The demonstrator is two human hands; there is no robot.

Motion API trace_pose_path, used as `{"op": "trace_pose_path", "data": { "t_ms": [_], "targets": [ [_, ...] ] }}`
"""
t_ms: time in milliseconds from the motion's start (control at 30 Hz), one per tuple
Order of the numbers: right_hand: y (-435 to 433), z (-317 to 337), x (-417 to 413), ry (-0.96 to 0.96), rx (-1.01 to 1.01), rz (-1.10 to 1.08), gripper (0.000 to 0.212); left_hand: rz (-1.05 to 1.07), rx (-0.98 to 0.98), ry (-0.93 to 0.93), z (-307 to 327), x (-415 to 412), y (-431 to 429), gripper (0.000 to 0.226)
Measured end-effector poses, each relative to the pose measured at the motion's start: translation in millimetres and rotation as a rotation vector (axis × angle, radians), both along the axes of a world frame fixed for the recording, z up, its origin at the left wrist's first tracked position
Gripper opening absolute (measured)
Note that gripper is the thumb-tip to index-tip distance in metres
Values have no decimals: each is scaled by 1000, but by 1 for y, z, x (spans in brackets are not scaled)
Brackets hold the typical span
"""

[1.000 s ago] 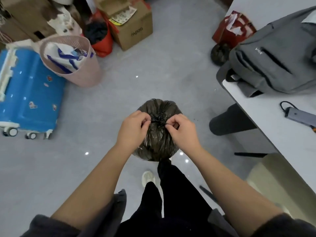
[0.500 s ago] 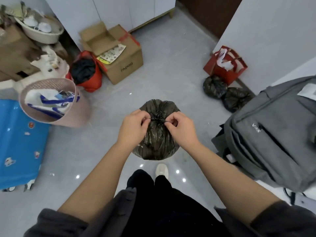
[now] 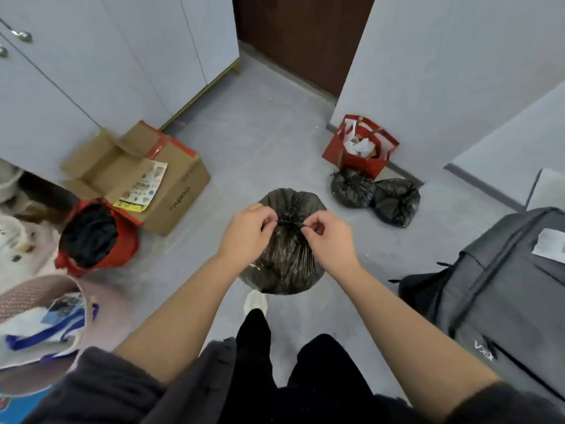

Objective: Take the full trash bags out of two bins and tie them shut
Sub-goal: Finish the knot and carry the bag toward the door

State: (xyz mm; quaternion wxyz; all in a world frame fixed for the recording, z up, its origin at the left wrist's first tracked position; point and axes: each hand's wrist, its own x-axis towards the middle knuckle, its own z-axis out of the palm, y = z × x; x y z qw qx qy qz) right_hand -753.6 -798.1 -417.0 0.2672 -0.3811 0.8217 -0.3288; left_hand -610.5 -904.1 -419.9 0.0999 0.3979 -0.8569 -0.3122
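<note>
The left hand (image 3: 247,234) and the right hand (image 3: 328,237) each pinch 1 end of the knot (image 3: 287,217) on top of the dark trash bag (image 3: 284,264), fingers curled tight. The bag bulges full below them, in front of the person's legs. Beyond it 2 tied dark bags (image 3: 351,188) (image 3: 396,201) lie touching on the grey floor, just beside a red paper bag (image 3: 357,148). A cardboard box (image 3: 171,185) sits left, a grey backpack (image 3: 504,286) right

Glossy crinkled plastic trash bag (image 3: 284,258); matt cardboard box (image 3: 171,191).
</note>
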Motion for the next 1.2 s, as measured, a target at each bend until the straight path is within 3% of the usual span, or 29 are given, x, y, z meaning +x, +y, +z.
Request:
{"op": "trace_pose_path", "data": {
  "t_ms": [267, 600, 867, 1200],
  "targets": [
    [-70, -6, -115, -14, 0, -155, 13, -203, -18, -24, -10, -140, -100, 5],
    [-107, -72, -313, 7, 99, -279, 19, -315, 103, -104, -73, -357, -146, 6],
    [-116, -198, -424, 81, 310, -417, 9, -481, 253, -190, -210, -504, -167, 6],
    [-79, -386, -558, 183, 356, -680, 8, -583, 486, -152, -415, -665, -121, 9]
  ]
}}
